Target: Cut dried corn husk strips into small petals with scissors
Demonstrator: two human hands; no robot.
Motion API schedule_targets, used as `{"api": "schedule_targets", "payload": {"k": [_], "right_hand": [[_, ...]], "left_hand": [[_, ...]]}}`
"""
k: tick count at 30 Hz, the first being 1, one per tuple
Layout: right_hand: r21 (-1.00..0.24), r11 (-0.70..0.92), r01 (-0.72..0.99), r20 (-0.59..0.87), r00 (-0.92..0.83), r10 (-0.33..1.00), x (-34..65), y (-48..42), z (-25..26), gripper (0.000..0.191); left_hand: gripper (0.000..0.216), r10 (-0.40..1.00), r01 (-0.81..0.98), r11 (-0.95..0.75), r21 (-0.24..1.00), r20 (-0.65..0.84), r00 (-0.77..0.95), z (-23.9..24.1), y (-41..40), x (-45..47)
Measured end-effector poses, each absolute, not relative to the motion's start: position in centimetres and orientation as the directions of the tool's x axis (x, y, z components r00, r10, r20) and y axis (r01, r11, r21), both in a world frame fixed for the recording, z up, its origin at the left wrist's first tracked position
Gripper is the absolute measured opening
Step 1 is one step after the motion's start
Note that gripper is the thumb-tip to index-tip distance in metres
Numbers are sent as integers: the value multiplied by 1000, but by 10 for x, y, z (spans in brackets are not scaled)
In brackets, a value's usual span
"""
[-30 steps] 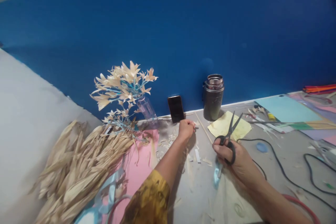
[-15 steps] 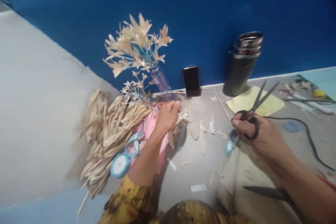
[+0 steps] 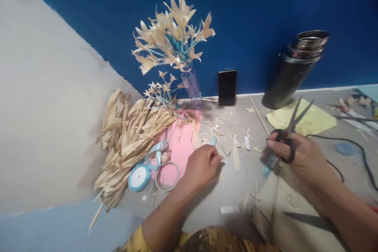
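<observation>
remote feed here, i've got the blue wall (image 3: 248, 19) at the far side, then a pile of dried husks (image 3: 136, 138) on the left. my left hand (image 3: 203, 165) is loosely curled near the middle, can't tell if it's pinching anything. my right hand (image 3: 305, 157) is wrapped round the black scissors (image 3: 288, 129) on the right, blades parted, pointing far. tape roll (image 3: 157, 179) lies left of the left hand.

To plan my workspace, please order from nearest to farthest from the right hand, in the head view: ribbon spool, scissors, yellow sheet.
1. Scissors, held in the right hand.
2. Yellow sheet, just beyond the hand.
3. Ribbon spool, at the left.
</observation>
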State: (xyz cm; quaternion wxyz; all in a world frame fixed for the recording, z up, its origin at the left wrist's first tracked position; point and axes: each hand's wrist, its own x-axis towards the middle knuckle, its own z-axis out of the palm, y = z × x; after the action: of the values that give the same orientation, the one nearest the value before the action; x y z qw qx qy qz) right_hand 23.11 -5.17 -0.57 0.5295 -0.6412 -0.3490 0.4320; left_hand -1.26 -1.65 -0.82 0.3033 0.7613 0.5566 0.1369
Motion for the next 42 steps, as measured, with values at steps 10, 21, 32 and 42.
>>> {"api": "schedule_targets", "payload": {"k": [10, 21, 32, 42], "right_hand": [[-977, -194, -92, -212, 292, 933, 237, -48, -12, 35], [-964, -220, -150, -240, 131, 962, 215, -50, -18, 29], [-976, -37, 217, 6, 194, 981, 204, -67, -13, 9], [-851, 138, 506, 268, 193, 944, 205, -80, -1, 2]], "left_hand": [[11, 950, 836, -201, 511, -108, 294, -39, -26, 40], [10, 798, 238, 367, 899, -436, 416, -12, -25, 32], [13, 721, 270, 438, 858, -514, 465, -14, -32, 47], [20, 715, 301, 413, 859, -511, 478, -16, -33, 35]]}}
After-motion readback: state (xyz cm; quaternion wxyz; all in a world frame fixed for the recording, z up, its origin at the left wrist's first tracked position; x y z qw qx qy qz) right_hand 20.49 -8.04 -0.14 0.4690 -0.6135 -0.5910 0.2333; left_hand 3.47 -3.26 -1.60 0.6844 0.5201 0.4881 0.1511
